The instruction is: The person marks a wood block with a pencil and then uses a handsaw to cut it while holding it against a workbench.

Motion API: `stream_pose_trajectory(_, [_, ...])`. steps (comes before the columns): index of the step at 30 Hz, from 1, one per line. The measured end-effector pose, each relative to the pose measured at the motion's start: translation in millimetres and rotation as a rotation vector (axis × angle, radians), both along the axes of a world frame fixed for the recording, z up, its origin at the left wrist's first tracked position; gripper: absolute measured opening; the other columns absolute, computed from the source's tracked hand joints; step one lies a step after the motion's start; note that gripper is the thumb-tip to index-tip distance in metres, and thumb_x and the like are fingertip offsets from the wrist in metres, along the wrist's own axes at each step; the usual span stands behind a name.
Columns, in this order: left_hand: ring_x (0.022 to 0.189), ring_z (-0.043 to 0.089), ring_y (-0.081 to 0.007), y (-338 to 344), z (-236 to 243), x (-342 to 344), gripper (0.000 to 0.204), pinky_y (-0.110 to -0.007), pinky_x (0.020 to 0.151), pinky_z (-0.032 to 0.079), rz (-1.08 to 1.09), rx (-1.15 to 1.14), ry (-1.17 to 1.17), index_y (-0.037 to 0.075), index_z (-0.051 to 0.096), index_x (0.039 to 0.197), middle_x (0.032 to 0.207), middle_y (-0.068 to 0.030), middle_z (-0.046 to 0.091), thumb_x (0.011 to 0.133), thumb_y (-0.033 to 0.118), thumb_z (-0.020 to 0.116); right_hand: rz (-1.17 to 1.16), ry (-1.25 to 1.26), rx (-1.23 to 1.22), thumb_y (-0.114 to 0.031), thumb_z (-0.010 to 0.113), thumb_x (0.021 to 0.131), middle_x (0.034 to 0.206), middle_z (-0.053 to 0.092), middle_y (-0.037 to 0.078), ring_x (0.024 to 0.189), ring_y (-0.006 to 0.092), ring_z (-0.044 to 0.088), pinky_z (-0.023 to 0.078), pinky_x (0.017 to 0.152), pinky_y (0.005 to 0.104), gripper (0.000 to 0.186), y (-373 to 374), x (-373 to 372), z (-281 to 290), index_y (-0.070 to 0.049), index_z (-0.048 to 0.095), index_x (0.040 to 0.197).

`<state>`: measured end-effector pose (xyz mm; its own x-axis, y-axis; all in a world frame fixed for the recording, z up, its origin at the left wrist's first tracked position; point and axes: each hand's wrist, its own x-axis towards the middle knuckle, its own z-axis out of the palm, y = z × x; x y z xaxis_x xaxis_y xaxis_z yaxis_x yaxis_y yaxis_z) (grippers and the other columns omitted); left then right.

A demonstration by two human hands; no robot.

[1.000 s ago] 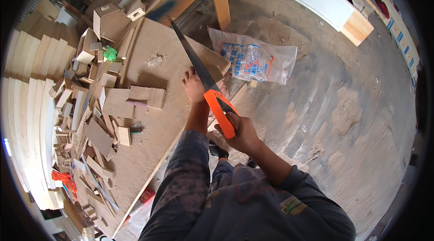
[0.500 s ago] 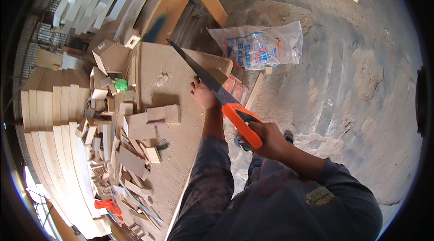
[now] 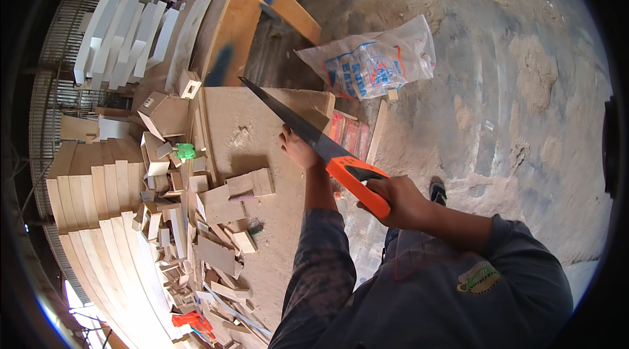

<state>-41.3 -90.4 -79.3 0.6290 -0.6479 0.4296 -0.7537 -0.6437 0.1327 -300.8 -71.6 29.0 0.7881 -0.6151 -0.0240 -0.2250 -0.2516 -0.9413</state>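
Orange handle (image 3: 357, 190) of the saw (image 3: 314, 142) sits right of the frame's centre, the right hand (image 3: 403, 203) closed around it, fingers wrapped through the grip; the dark blade slants from there toward the upper left, its tip near the far edge of the bench (image 3: 288, 208); the left hand (image 3: 300, 150), at mid-frame, lies just left of and below the blade, fingers bent and a little apart over the bench; whether they grip anything I cannot tell; offcuts (image 3: 217, 255) crowd the lower left; a clear bag (image 3: 378, 71) lies upper right of centre.
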Motion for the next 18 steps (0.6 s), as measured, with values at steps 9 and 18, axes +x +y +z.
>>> stream_pose_trajectory(9, [0.106, 0.053, -0.0276, -9, -3, 0, 0.024, -0.046, 0.079, 0.046, 0.067, -0.027, 0.0, 0.008, 0.063, 0.099, 0.114, -0.0028, 0.056, 0.078, 0.02, 0.056, -0.077, -0.041, -0.017, -0.019, 0.066, 0.079, 0.074, 0.063, 0.016, 0.07, 0.0377, 0.062, 0.048, 0.062, 0.0444, 0.018, -19, 30, -11, -0.008, 0.061, 0.092])
stream_pose_trajectory(18, [0.105, 0.053, -0.0323, -9, 9, -10, 0.03, -0.047, 0.079, 0.046, -0.002, 0.009, 0.044, 0.007, 0.06, 0.106, 0.115, -0.0061, 0.057, 0.08, 0.021, 0.055, -0.142, -0.125, 0.051, -0.019, 0.069, 0.081, 0.074, 0.063, 0.016, 0.066, 0.038, 0.061, 0.049, 0.059, 0.0397, 0.021, -30, 41, 0, -0.004, 0.062, 0.094])
